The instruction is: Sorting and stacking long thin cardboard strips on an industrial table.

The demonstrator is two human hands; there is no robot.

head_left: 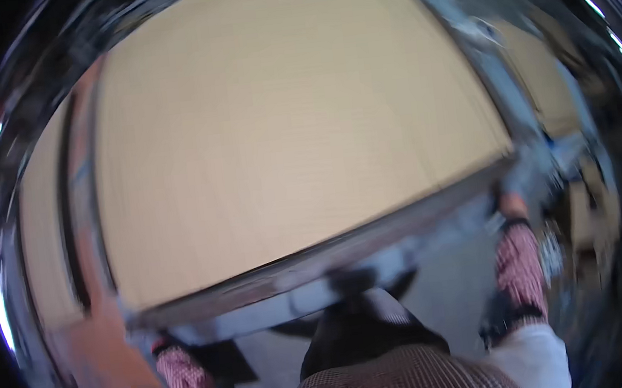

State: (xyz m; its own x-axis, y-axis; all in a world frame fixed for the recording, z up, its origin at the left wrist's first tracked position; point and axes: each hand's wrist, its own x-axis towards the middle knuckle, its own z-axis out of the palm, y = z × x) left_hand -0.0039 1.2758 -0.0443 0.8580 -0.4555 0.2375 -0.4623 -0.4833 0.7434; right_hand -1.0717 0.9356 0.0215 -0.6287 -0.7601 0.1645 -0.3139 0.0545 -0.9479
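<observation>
A large tan cardboard sheet point(290, 135) lies before me, spanning most of the view. Along its near side runs a worn metal frame rail point(333, 256), grey-blue with a dark upper edge. My right hand point(512, 205) touches the rail's right end; motion blur smears its fingers. At the rail's left end is my left hand point(161, 343), small in view, with its fingers mostly hidden. Both forearms wear red-and-white checked sleeves and reach forward, wide apart. Whether either hand wraps round the rail does not show.
Another tan sheet point(47, 222) stands left of a dark gap and an orange-red strip. Orange-red floor point(109, 367) shows at lower left, grey floor point(442, 286) below the rail. Brown cardboard pieces point(589, 210) and blurred blue-grey framework point(517, 96) are on the right.
</observation>
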